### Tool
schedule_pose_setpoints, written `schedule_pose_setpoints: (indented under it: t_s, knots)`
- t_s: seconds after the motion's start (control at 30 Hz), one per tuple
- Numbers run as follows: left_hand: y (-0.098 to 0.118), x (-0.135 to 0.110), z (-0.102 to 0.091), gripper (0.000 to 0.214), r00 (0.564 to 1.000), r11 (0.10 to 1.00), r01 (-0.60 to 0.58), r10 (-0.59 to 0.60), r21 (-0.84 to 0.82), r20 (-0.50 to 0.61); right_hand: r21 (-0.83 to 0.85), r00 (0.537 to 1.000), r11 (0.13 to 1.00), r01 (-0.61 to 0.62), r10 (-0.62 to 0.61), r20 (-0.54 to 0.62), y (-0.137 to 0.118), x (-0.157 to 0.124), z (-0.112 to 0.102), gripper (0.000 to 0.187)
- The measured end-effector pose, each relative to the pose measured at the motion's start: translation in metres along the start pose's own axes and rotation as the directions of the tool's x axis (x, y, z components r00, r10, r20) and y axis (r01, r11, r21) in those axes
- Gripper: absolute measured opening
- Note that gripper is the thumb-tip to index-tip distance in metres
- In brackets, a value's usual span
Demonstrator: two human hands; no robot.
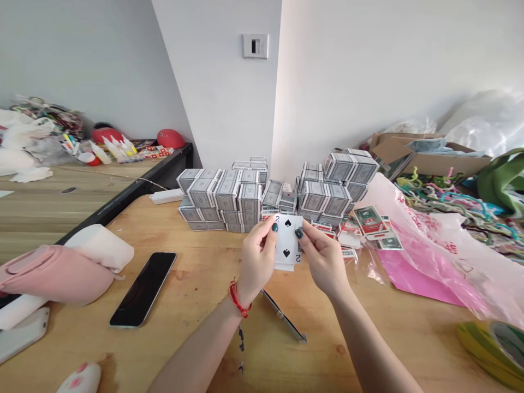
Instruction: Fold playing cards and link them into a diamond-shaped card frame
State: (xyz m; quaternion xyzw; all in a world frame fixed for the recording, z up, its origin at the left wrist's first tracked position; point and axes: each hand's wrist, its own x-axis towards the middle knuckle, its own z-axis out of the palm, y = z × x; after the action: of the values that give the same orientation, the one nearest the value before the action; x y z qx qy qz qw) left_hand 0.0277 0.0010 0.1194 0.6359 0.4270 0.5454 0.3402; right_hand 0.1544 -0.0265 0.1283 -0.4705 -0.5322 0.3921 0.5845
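Note:
Both hands hold up a few playing cards (287,240), the front one a two of spades facing me. My left hand (258,254) pinches their left edge between thumb and fingers, and a red string bracelet circles that wrist. On the right edge, my right hand (324,255) grips with its thumb over the face. Behind the cards stand stacked blocks of grey-backed playing cards (200,194), with a second group of card blocks (323,196) to the right. A thin dark-edged object (284,316) lies on the table below my hands; its kind is unclear.
A black phone (143,289) and a pink pouch (61,275) lie at left. Card boxes (370,221) and pink plastic wrapping (421,273) spread at right, near a yellow tape roll (491,349). A cardboard box (454,164) stands behind tangled colourful cords (458,202).

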Motion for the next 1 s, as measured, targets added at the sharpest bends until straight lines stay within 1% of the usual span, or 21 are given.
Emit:
schedule_pose_setpoints:
  t_s: [0.17,0.3,0.47,0.63,0.8,1.0]
  knots:
    - [0.0,-0.001,0.001,0.033,1.0,1.0,-0.009,0.009,0.017,-0.015,-0.047,1.0,0.999,0.004,-0.004,-0.005,-0.002,0.0,0.001,0.042]
    - [0.002,-0.003,0.003,0.03,0.998,0.998,0.027,-0.029,-0.059,-0.047,0.037,0.999,0.999,-0.037,0.038,-0.016,-0.004,0.0,0.001,0.037]
    - [0.004,-0.004,0.006,0.021,0.994,0.965,0.112,-0.109,-0.238,0.025,0.08,0.993,0.992,-0.095,0.1,-0.059,-0.005,-0.001,0.001,0.027]
    - [0.004,-0.003,0.006,0.016,0.976,0.906,0.217,-0.196,-0.363,0.095,0.138,0.993,0.988,-0.075,0.086,-0.077,-0.006,-0.001,0.006,0.022]
    - [0.006,-0.004,0.006,0.011,0.965,0.869,0.261,-0.234,-0.42,0.116,0.164,0.988,0.984,-0.072,0.093,-0.121,-0.004,-0.004,0.012,0.023]
    - [0.006,-0.006,0.01,0.007,0.966,0.864,0.257,-0.241,-0.432,0.094,0.197,0.985,0.972,-0.13,0.149,-0.083,-0.005,-0.004,0.012,0.02]
